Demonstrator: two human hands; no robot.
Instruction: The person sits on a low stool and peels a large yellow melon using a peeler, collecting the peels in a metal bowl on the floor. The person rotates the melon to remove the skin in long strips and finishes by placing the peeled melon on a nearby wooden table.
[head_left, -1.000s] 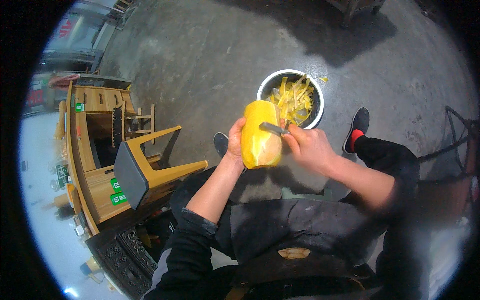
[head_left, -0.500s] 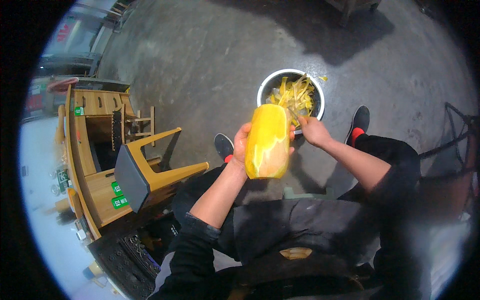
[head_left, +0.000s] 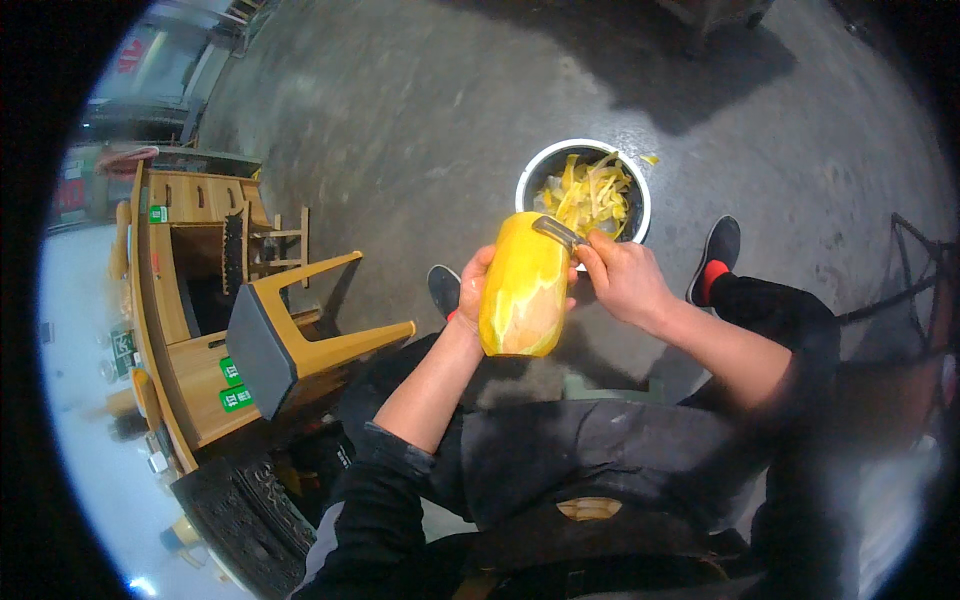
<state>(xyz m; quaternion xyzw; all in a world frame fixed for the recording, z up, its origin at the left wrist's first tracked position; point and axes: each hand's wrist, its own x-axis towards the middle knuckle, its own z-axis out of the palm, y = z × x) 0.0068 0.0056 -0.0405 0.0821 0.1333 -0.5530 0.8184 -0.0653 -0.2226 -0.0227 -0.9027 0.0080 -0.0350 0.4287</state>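
Note:
A thick, cylinder-shaped piece of yellow-orange pumpkin [head_left: 522, 275] is tilted over my lap, its near end pale where skin remains. My left hand [head_left: 474, 288] is wrapped round it from the left and beneath, with fingertips showing on its far right side. My right hand [head_left: 630, 280] is closed round the handle of a metal peeler [head_left: 558, 231], whose head lies against the pumpkin's upper part. Just beyond them stands a white-rimmed bowl [head_left: 540, 162] on the floor. Long yellow and pale peelings [head_left: 588, 190] lie in it.
A yellow-legged stool with a dark seat [head_left: 262, 345] lies on its side to the left. Behind it is a wooden desk [head_left: 190, 400]. A loose peeling [head_left: 650, 159] lies beyond the bowl's rim. My shoes [head_left: 722, 243] flank the bowl. Dark metal framework [head_left: 905, 290] stands on the right.
My right hand has brought the peeler up from over the bowl onto the pumpkin's upper part. The pumpkin has shifted slightly left in my left hand.

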